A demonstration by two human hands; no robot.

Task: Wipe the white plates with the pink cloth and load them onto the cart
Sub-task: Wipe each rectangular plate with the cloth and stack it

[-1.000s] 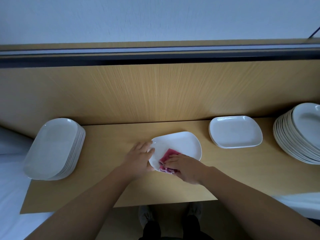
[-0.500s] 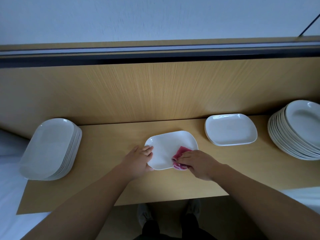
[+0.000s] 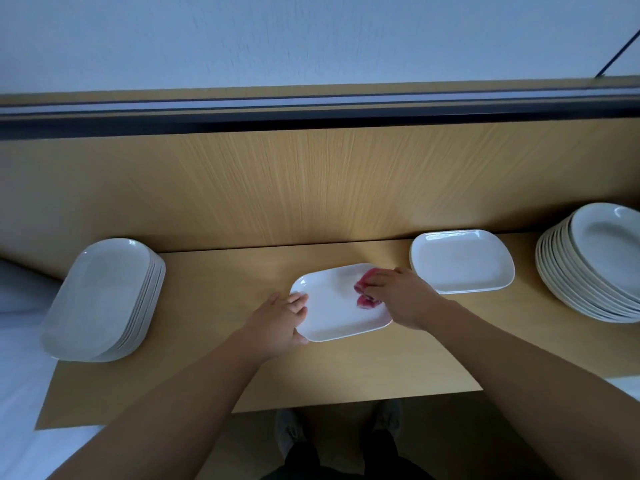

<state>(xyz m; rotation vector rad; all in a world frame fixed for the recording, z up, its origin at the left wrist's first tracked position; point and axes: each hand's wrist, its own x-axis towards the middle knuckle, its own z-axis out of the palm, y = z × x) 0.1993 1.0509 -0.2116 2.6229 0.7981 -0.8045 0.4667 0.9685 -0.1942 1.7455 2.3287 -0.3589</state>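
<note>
Plate (image 3: pixel 337 311) mid-wipe: right grip (image 3: pixel 403 297) clutches pink cloth (image 3: pixel 363 300); left grip (image 3: pixel 282 317) pinches its rim. Other stacks (image 3: pixel 104 296) on tabletop (image 3: pixel 221 278); cart unseen.

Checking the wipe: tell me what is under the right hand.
Under the right hand lies the pink cloth, on the white plate. Only one edge of the cloth shows; the rest, and the plate's rim there, are covered.

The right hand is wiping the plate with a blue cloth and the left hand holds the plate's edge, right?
No, the head view shows the cloth is pink, not blue. The right hand wipes the plate with it while the left hand holds its edge.
</note>
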